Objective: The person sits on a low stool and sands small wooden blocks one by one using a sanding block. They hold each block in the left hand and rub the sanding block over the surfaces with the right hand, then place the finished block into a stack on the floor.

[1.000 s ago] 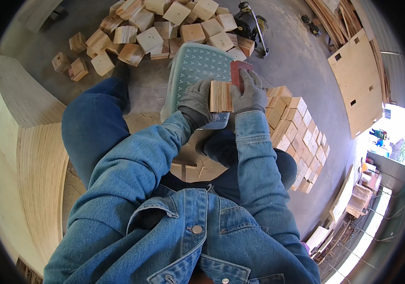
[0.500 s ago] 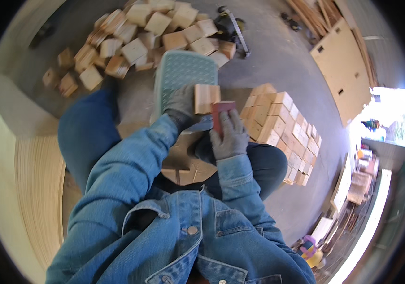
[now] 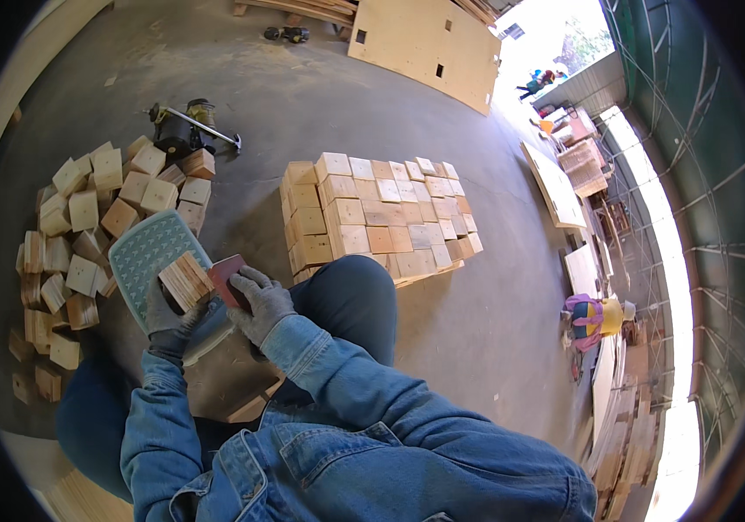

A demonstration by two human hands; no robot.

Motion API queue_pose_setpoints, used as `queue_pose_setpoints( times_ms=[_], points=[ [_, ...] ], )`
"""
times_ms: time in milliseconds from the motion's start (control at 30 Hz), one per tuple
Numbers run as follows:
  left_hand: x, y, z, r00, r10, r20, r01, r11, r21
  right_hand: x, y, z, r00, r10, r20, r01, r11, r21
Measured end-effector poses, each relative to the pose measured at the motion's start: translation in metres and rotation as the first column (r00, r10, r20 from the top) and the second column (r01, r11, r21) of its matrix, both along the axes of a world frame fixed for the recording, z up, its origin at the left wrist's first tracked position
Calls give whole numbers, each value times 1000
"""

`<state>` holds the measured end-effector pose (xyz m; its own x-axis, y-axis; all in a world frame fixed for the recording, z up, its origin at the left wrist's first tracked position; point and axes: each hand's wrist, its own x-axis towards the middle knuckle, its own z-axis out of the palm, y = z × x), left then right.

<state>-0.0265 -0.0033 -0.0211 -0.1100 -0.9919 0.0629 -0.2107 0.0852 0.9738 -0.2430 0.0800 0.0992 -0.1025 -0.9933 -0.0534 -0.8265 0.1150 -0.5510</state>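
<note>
My gloved left hand (image 3: 166, 317) grips a squarish wooden block (image 3: 186, 282) with striped layers on its face, over the pale green top of a plastic stool (image 3: 139, 252). My gloved right hand (image 3: 263, 306) is closed round a flat, dark red sanding pad (image 3: 227, 275), whose edge lies against or very near the block's right side. The fingers of my left hand are partly hidden behind the block.
Beyond the stool lies a loose heap of wooden blocks (image 3: 83, 211). A neat stack of blocks (image 3: 381, 213) stands right of my knee. Farther off are a black-and-yellow power tool (image 3: 188, 129), a plywood sheet (image 3: 424, 48) and a person in yellow (image 3: 603, 317).
The view has swung to the right, so the stool and heap now sit farther left. My hands still hold the block and the sanding pad close together; the block looks tilted now.
</note>
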Motion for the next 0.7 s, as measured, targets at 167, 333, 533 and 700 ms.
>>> queue_pose_setpoints(
  times_ms=[167, 333, 533, 700],
  points=[
    [2, -5, 11, 968, -102, -230, 119, 991, 60, -2, -10, -13, 997, -28, 72, 32, 998, -61],
    [15, 3, 44, 945, -183, -271, 194, 981, 14, 11, -34, -36, 965, 33, 262, 65, 932, -357],
    [28, -2, 5, 981, -16, 196, 24, 999, -42, 0, -27, -40, 978, -26, 208, 34, 999, -33],
    [32, -4, -3, 999, -19, 26, 17, 995, 97, -1, -28, -41, 984, -1, 176, 7, 999, -34]
  ],
)
